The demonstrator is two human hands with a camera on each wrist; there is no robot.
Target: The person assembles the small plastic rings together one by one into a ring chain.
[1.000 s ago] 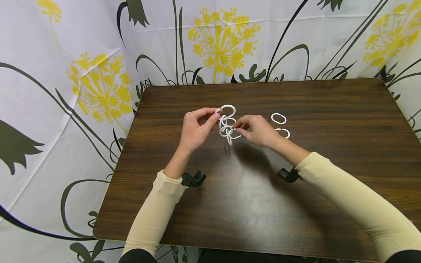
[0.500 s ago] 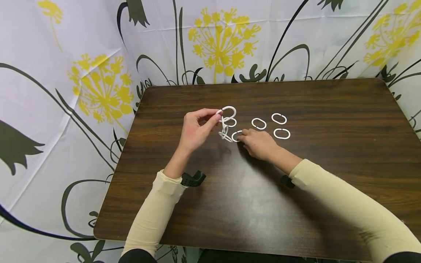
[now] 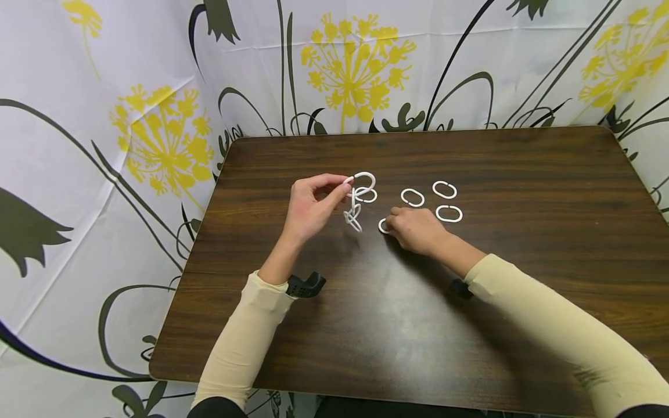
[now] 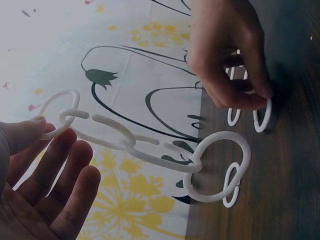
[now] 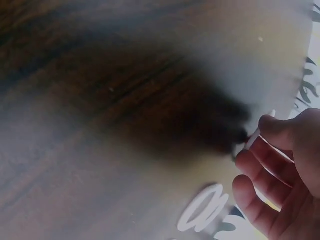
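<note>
In the head view my left hand (image 3: 316,203) pinches the top link of a hanging chain of white plastic links (image 4: 160,159) between thumb and index finger; its other fingers are loosely spread in the left wrist view. The chain dangles over the table, its lowest link a broad loop. To the right, my right hand (image 3: 418,229) is low at the tabletop, thumb and fingers pinching a single white link (image 3: 381,226). This link is apart from the chain and partly covered by the fingers. The right wrist view shows the same link (image 5: 253,139) edge-on.
Three loose white oval links lie beyond and right of my right hand: a nearer-left link (image 3: 416,206), a back link (image 3: 444,197) and a right link (image 3: 448,221). They rest on a dark wood table (image 3: 334,342). A flower-print curtain (image 3: 251,64) hangs behind it.
My right hand has drawn away from the chain and down to the table with one link; another link now lies loose on the table. My left hand stays put, and its chain hangs shorter.
</note>
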